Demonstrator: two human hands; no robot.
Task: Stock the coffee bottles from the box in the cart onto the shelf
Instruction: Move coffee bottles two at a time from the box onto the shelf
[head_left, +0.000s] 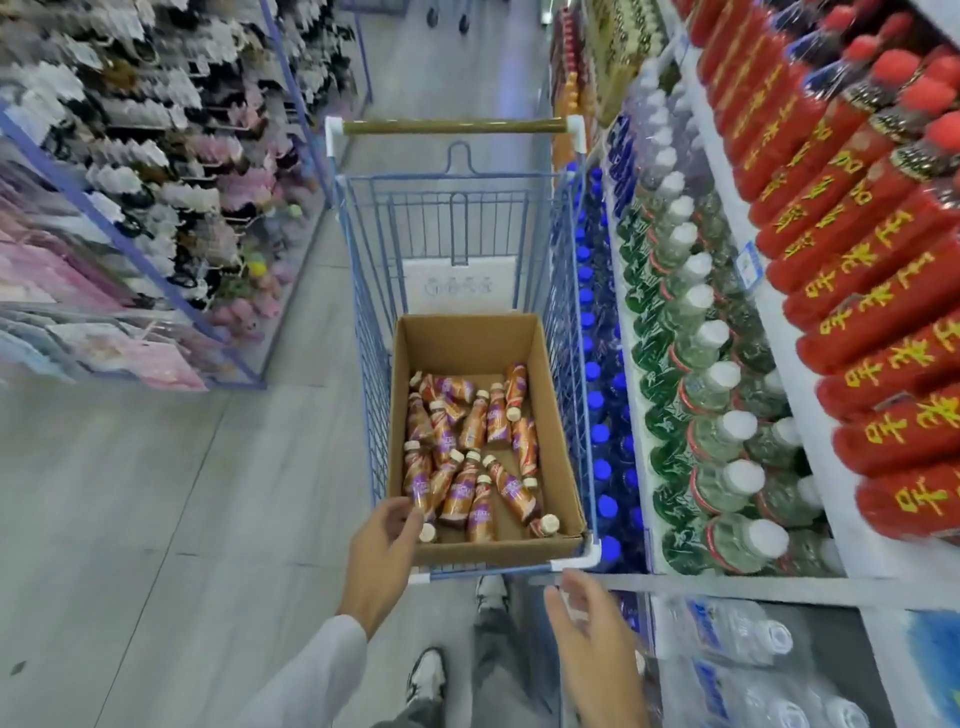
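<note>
An open cardboard box sits at the near end of a blue wire cart. Several coffee bottles, orange and purple with cream caps, lie loose on its bottom. My left hand reaches over the box's near left corner. Its fingers are loosely bent and its thumb tip touches the nearest bottle, without a closed grip. My right hand hovers below the cart's near right corner, blurred, with relaxed fingers and nothing clearly in it. The drinks shelf runs along the right.
The right shelving holds red bottles, clear white-capped bottles and blue-capped bottles, with packed water lower down. A rack of hanging goods lines the left. The cart handle is at the far end. My shoes stand behind the cart.
</note>
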